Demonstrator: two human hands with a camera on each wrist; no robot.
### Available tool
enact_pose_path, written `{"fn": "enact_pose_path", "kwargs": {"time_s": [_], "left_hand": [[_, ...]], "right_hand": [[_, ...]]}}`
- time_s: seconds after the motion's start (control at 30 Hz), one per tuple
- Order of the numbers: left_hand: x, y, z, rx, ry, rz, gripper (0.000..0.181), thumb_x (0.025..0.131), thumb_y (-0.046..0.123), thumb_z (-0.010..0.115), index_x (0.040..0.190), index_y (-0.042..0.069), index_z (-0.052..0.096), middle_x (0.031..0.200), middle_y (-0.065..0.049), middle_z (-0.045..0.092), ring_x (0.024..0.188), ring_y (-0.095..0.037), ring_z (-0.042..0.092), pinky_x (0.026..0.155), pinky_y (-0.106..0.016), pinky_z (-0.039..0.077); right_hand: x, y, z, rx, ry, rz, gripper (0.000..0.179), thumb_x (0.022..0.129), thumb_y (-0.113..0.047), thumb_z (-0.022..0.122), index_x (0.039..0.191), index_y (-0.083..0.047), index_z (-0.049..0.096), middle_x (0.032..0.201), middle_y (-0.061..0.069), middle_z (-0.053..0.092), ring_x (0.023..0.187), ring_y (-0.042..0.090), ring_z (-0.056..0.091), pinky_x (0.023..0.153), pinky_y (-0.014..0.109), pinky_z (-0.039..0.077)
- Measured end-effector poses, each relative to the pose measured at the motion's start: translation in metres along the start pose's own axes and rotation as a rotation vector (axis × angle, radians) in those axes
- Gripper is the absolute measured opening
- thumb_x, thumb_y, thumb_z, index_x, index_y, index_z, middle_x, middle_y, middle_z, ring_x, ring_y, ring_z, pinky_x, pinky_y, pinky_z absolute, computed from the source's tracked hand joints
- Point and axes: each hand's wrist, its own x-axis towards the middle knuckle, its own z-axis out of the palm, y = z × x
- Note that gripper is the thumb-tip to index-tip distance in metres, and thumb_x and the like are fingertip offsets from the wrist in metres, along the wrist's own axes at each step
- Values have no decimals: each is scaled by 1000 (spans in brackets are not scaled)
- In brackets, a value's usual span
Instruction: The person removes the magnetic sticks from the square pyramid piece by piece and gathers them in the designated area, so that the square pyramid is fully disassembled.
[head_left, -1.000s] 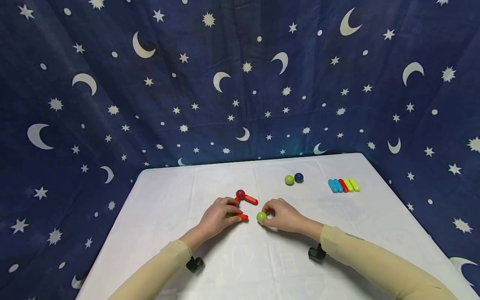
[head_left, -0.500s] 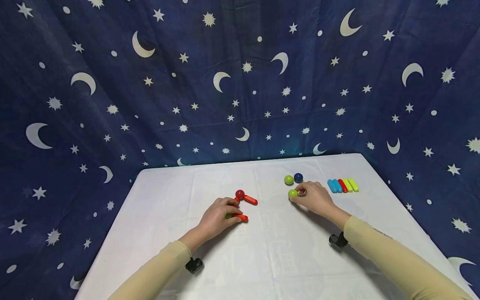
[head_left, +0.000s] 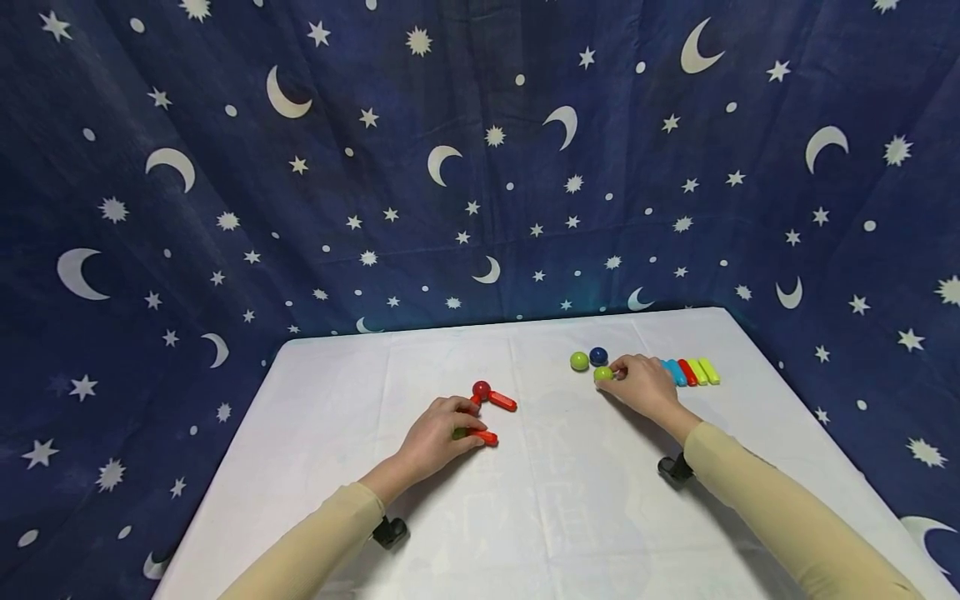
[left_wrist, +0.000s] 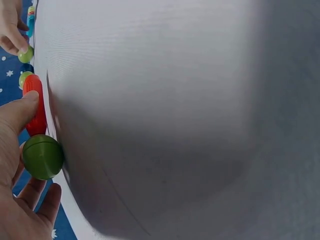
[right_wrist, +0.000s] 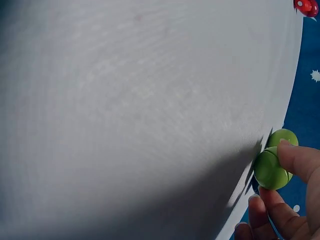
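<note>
My left hand [head_left: 435, 437] grips a red stick [left_wrist: 34, 117], its thumb lying along the stick. A green ball [left_wrist: 43, 157] sits at the stick's near end, close to the fingers. Just beyond that hand lies a red ball [head_left: 481, 389] with another red stick [head_left: 503, 402] reaching right from it; a further red piece is partly hidden by the fingers. My right hand [head_left: 643, 387] pinches a light green ball [right_wrist: 270, 169] between thumb and fingers. Close behind it are a second light green ball [head_left: 579, 361] and a dark blue ball [head_left: 598, 356].
To the right of my right hand lies a row of blue, red and yellow sticks [head_left: 688, 372], its left end partly covered by the hand. A white cloth covers the table [head_left: 570, 517]. Behind hangs a dark blue curtain [head_left: 420, 208] with moons and stars.
My right hand has carried the light green ball from beside the left hand, rightward and away, to near the other green and blue balls. The left hand keeps its place and hold.
</note>
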Motion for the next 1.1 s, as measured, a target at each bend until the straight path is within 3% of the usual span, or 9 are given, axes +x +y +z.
{"fn": "enact_pose_path", "kwargs": {"time_s": [0.7, 1.1], "left_hand": [[-1, 1, -1, -5, -12, -11, 24, 91, 32, 81, 112, 23, 80, 131, 0, 61, 120, -21, 51, 101, -40, 46], [-2, -1, 2, 28, 9, 28, 22, 90, 28, 81, 112, 23, 80, 131, -2, 60, 119, -23, 51, 99, -42, 48]], "right_hand": [[1, 3, 1, 17, -7, 18, 53, 87, -44, 78, 118, -2, 67, 97, 11, 64, 94, 32, 49, 72, 41, 39], [-3, -1, -3, 32, -18, 3, 59, 88, -45, 77, 127, -2, 63, 107, 16, 63, 101, 35, 48, 77, 46, 42]]}}
